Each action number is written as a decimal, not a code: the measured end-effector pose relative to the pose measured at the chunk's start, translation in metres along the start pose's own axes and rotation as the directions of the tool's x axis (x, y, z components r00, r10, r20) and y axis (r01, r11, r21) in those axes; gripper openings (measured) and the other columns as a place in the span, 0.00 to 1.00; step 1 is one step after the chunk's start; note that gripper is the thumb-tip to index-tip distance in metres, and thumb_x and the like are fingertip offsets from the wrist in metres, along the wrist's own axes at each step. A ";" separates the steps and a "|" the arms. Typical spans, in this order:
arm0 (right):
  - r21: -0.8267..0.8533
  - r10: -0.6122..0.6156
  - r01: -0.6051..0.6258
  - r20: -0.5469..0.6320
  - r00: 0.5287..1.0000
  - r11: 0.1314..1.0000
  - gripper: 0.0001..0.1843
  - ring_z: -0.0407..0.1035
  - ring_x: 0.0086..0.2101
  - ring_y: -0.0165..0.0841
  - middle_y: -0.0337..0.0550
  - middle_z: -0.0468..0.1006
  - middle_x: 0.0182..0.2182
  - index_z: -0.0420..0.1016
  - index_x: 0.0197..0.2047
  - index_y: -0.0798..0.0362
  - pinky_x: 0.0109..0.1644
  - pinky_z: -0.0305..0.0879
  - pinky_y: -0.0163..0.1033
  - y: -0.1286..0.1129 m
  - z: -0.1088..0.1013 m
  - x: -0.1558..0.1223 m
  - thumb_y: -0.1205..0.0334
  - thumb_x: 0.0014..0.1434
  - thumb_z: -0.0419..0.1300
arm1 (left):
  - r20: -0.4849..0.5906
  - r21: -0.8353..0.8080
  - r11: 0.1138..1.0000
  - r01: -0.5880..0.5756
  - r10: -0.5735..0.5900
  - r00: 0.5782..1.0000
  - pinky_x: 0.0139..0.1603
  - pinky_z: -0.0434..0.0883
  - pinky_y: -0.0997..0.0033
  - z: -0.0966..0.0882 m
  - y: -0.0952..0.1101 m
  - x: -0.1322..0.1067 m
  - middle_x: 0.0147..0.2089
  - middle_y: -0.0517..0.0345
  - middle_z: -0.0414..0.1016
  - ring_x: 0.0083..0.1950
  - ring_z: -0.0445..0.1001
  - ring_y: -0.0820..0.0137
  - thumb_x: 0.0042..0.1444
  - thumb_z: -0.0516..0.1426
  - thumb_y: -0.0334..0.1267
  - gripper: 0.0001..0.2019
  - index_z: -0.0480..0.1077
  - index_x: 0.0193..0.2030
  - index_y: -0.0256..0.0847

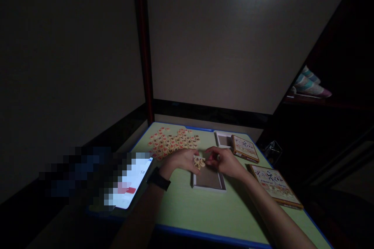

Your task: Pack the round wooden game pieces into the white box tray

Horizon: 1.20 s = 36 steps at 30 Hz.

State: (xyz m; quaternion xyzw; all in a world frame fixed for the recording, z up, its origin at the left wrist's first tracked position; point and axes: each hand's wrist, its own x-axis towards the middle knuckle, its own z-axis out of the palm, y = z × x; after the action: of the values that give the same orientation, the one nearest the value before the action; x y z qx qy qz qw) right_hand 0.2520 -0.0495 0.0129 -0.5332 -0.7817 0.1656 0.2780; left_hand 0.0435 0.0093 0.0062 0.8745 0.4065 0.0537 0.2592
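Note:
My left hand (pixel 181 162) and my right hand (pixel 224 162) meet over the far edge of a shallow white box tray (pixel 209 184) on a green table (pixel 204 210). Between them they pinch a small stack of pale wooden tiles (pixel 199 162) with dark marks. The fingers of both hands are curled round the stack. A black watch (pixel 158 179) sits on my left wrist. Many more tiles (pixel 172 141), marked red or black, lie spread flat on the table beyond my left hand.
A second white tray (pixel 223 139) and a printed box lid (pixel 244 148) lie at the back right. Another printed box (pixel 275 185) rests near the right edge. A lit phone (pixel 133 184) sits at the left. The table has a blue rim (pixel 187 233); a dark post (pixel 146 46) stands behind.

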 end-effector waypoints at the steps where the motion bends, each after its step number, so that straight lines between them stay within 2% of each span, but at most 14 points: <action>1: -0.009 -0.001 0.001 -0.032 0.999 1.000 0.14 0.72 0.29 0.32 0.39 0.80 0.28 0.77 0.43 0.54 0.34 0.63 0.34 0.002 -0.001 0.001 0.69 0.51 0.62 | 0.000 -0.041 0.999 0.008 -0.008 1.000 0.34 0.68 0.74 -0.001 -0.001 0.000 0.40 0.60 0.79 0.40 0.77 0.66 0.36 0.68 0.52 0.38 0.69 0.56 0.43; 4: -0.068 0.001 -0.011 -0.144 0.990 0.998 0.10 0.73 0.32 0.35 0.44 0.81 0.32 0.77 0.40 0.54 0.38 0.66 0.37 0.007 -0.003 0.004 0.70 0.53 0.59 | -0.040 -0.127 0.992 0.027 -0.033 0.999 0.32 0.67 0.74 -0.003 -0.002 0.000 0.38 0.60 0.78 0.36 0.76 0.67 0.39 0.67 0.55 0.37 0.68 0.56 0.41; 6: -0.101 0.009 -0.030 -0.208 0.978 0.994 0.09 0.74 0.34 0.36 0.45 0.81 0.33 0.78 0.38 0.54 0.41 0.66 0.39 0.011 -0.002 0.006 0.69 0.55 0.57 | -0.109 -0.130 0.991 0.017 -0.031 0.994 0.31 0.67 0.74 -0.004 -0.001 0.001 0.36 0.60 0.78 0.34 0.76 0.68 0.43 0.65 0.55 0.31 0.70 0.53 0.41; 8: -0.112 0.016 -0.045 -0.248 0.969 0.993 0.09 0.74 0.35 0.37 0.47 0.82 0.34 0.78 0.38 0.54 0.42 0.67 0.40 0.014 0.000 0.006 0.67 0.56 0.57 | -0.207 -0.086 0.996 0.021 -0.039 0.978 0.33 0.67 0.74 -0.006 0.002 0.000 0.36 0.60 0.78 0.35 0.76 0.68 0.49 0.62 0.50 0.22 0.71 0.49 0.42; 11: -0.113 0.027 -0.058 -0.261 0.965 0.992 0.10 0.75 0.35 0.37 0.46 0.82 0.35 0.78 0.39 0.54 0.42 0.68 0.40 0.018 0.003 0.007 0.66 0.58 0.56 | -0.378 0.018 0.991 0.134 -0.117 0.919 0.39 0.69 0.72 -0.010 0.006 -0.001 0.39 0.58 0.79 0.41 0.77 0.67 0.56 0.56 0.40 0.10 0.71 0.44 0.44; 14: -0.126 0.032 -0.063 -0.240 0.970 0.990 0.11 0.75 0.34 0.37 0.46 0.82 0.35 0.78 0.39 0.53 0.41 0.68 0.39 0.023 0.004 0.014 0.65 0.59 0.55 | -0.478 0.133 0.937 0.324 -0.225 0.849 0.43 0.70 0.70 -0.013 0.009 -0.003 0.43 0.52 0.80 0.46 0.78 0.64 0.61 0.51 0.37 0.10 0.71 0.45 0.42; 16: -0.160 0.028 -0.062 -0.207 0.978 0.985 0.11 0.75 0.35 0.37 0.46 0.82 0.35 0.79 0.40 0.53 0.41 0.68 0.38 0.026 0.004 0.026 0.67 0.59 0.55 | -0.493 0.198 0.893 0.404 -0.265 0.829 0.43 0.71 0.68 -0.014 0.008 -0.005 0.43 0.46 0.80 0.46 0.78 0.61 0.64 0.48 0.36 0.12 0.70 0.48 0.39; 18: -0.224 0.033 -0.065 -0.143 0.989 0.972 0.13 0.76 0.36 0.36 0.45 0.83 0.37 0.79 0.42 0.52 0.42 0.67 0.37 0.029 0.005 0.043 0.69 0.57 0.55 | -0.493 0.232 0.870 0.434 -0.280 0.824 0.42 0.72 0.66 -0.012 0.006 -0.005 0.43 0.42 0.80 0.45 0.79 0.60 0.64 0.46 0.34 0.14 0.69 0.51 0.36; 21: -0.342 0.072 -0.074 -0.020 0.997 0.937 0.18 0.75 0.38 0.36 0.46 0.82 0.41 0.79 0.46 0.52 0.43 0.66 0.35 0.033 0.009 0.071 0.73 0.55 0.56 | -0.503 0.239 0.867 0.437 -0.275 0.820 0.42 0.73 0.65 -0.009 0.003 -0.003 0.42 0.40 0.79 0.45 0.79 0.58 0.63 0.47 0.32 0.15 0.66 0.54 0.34; 25: -0.381 0.068 -0.049 0.038 0.997 0.923 0.20 0.75 0.40 0.36 0.49 0.81 0.43 0.79 0.49 0.54 0.46 0.65 0.35 0.038 0.018 0.098 0.73 0.53 0.59 | -0.507 0.234 0.870 0.434 -0.272 0.818 0.42 0.73 0.65 -0.007 0.003 -0.001 0.41 0.39 0.79 0.44 0.80 0.58 0.63 0.47 0.31 0.16 0.65 0.56 0.34; 31: -0.399 0.048 -0.015 0.073 0.996 0.917 0.20 0.74 0.39 0.35 0.50 0.80 0.43 0.79 0.50 0.54 0.47 0.65 0.35 0.042 0.028 0.106 0.71 0.55 0.59 | -0.519 0.219 0.879 0.423 -0.262 0.814 0.41 0.73 0.63 -0.007 0.005 0.000 0.41 0.39 0.79 0.44 0.80 0.56 0.64 0.46 0.33 0.15 0.68 0.52 0.35; 36: -0.410 0.058 -0.022 0.076 0.995 0.912 0.20 0.75 0.41 0.36 0.49 0.80 0.45 0.78 0.52 0.53 0.46 0.65 0.33 0.043 0.022 0.114 0.69 0.56 0.60 | -0.526 0.204 0.886 0.416 -0.259 0.810 0.43 0.73 0.64 -0.004 0.002 0.001 0.42 0.38 0.79 0.45 0.79 0.57 0.64 0.47 0.31 0.15 0.68 0.53 0.33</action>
State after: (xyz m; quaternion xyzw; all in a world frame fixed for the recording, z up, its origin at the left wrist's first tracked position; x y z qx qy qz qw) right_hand 0.2391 0.0729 0.0011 -0.5876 -0.7993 0.0269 0.1230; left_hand 0.0445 0.0109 0.0104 0.7746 0.6119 0.1592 0.0139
